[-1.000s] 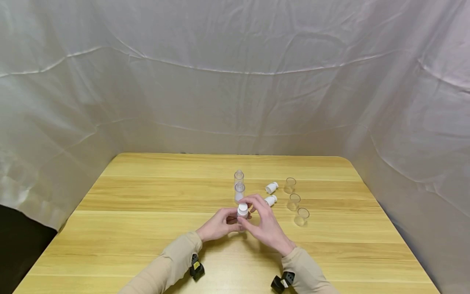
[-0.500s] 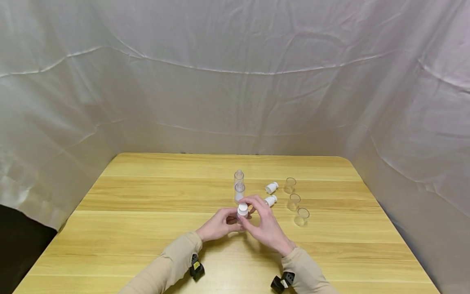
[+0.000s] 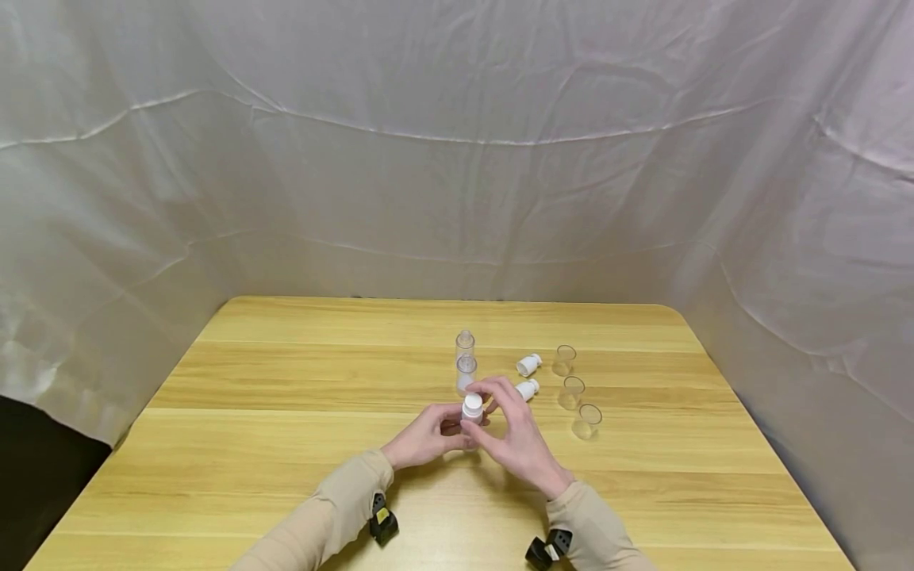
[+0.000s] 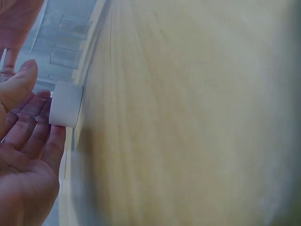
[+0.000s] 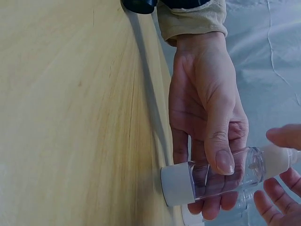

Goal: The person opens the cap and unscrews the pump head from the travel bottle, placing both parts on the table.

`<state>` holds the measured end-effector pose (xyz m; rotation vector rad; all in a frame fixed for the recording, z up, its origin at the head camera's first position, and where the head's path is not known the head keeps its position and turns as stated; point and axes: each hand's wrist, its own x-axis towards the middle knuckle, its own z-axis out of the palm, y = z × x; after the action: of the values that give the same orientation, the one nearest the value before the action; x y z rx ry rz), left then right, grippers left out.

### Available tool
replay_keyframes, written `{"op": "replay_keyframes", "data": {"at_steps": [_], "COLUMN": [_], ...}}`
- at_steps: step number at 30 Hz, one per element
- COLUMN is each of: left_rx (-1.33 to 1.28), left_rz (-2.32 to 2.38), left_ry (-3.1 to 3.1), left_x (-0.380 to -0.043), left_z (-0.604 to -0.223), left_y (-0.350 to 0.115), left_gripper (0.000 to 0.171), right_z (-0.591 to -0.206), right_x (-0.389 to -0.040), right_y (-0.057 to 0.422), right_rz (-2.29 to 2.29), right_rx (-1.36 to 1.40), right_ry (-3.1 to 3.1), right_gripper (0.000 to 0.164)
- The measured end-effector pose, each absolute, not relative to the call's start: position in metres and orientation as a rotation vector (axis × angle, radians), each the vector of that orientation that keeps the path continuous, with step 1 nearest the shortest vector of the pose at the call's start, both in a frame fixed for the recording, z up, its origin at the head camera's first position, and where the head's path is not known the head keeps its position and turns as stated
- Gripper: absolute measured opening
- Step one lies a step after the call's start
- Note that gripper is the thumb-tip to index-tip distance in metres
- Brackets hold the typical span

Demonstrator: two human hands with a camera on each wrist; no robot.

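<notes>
Between both hands, low over the table, stands a small clear cosmetic bottle (image 5: 221,181) with a white base (image 4: 66,104) and a white pump head (image 3: 472,405) at its top. My left hand (image 3: 426,435) grips the clear body, its thumb lying across the front in the right wrist view. My right hand (image 3: 516,434) pinches the pump head from the right, thumb on the near side and index finger arched over to the far side. Just beyond the hands, two more clear bottles (image 3: 466,373) stand upright, one behind the other.
Two loose white pump heads (image 3: 528,365) lie on their sides right of the standing bottles, the nearer partly behind my right hand. Farther right, three clear caps (image 3: 587,422) stand in a row. Grey cloth (image 3: 457,198) hangs round the wooden table (image 3: 286,381).
</notes>
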<state>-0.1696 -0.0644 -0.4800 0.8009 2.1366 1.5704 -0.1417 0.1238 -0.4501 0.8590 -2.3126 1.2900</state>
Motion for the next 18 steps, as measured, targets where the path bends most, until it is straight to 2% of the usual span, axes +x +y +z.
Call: {"op": "replay_keyframes", "data": {"at_steps": [11,18], "left_rx": [0.814,0.818], "left_rz": [1.558,1.578], "left_ry": [2.154,2.132], "left_x": [-0.1694,-0.1692], "left_z": [-0.4818,-0.4811], "left_y": [-0.0641,-0.0648], "left_gripper": [0.045,0.046], "right_z": [-0.4473,-0.449], "right_x": [-0.1405,-0.1405], "right_y": [0.1221,0.1225], "right_rz": [1.298,1.286], "right_rx": [0.838,0.838], "right_ry": [-2.366,-2.374], "right_gripper": [0.038,0.045]}}
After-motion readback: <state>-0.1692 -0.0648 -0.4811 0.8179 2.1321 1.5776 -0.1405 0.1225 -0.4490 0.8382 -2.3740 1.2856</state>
